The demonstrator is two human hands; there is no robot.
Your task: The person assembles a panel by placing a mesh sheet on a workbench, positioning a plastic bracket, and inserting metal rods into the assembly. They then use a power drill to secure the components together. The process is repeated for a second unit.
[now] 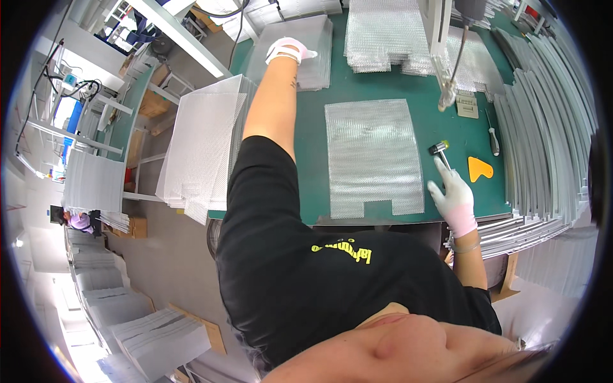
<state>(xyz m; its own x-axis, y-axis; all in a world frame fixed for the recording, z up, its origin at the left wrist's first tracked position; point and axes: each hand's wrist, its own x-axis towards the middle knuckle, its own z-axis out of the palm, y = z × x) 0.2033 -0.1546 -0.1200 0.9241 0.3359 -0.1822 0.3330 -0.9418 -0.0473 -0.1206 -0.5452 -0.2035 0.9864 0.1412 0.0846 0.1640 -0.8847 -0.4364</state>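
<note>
My left hand (288,51), in a white and pink glove, reaches far forward onto a stack of translucent sheets (313,38); its thumb sticks out and its fingers look spread over the top sheet. In a similar glove, my right hand (456,196) lies at the right of the green table, with index finger and thumb apart. Just beyond its fingers is the head of a small hammer (438,148), whose handle runs under the hand; the grip on it is hidden. Between my arms a single notched, silvery mesh-patterned sheet (373,156) lies flat.
An orange scraper (479,169) and a screwdriver (493,137) lie right of the hammer. Upright strips (543,134) crowd the right edge. More sheets (386,35) are stacked at the back, others (201,140) at left. A metal post (439,29) with a hanging tool stands at the back.
</note>
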